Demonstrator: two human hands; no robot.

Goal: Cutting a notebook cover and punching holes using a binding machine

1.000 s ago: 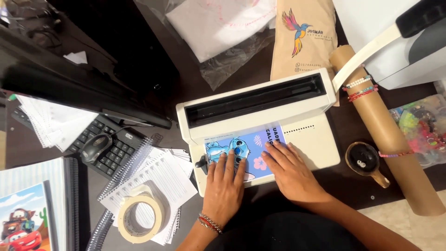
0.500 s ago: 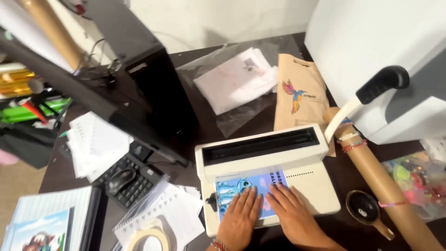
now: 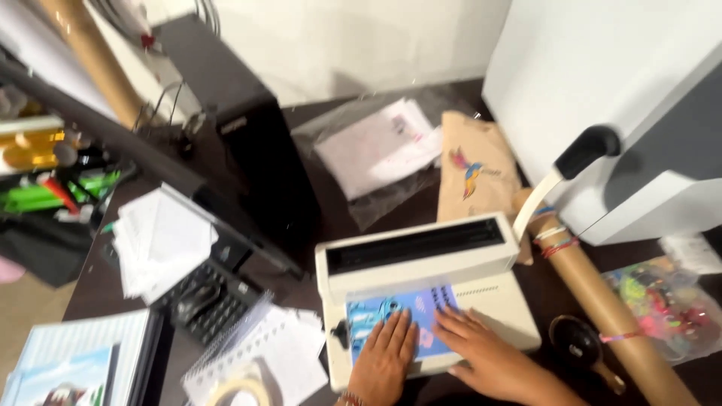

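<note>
View tilted up since earlier, binding machine (image 3: 421,282) now lower centre of frame, left hand (image 3: 383,359) and right hand (image 3: 485,353) flat, fingers open, gripping nothing, pressing blue cartoon cover sheet (image 3: 402,319) on its tray, lever handle (image 3: 568,169) raised at right.

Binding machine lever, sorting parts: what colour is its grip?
Black grip on a cream lever arm; head view.

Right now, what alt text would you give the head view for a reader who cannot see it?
Two bare hands, left hand and right hand, press a blue illustrated cover flat on a cream binding machine with a black-tipped lever. Around it on the dark desk lie a cardboard tube, a keyboard and loose paper stacks.
</note>
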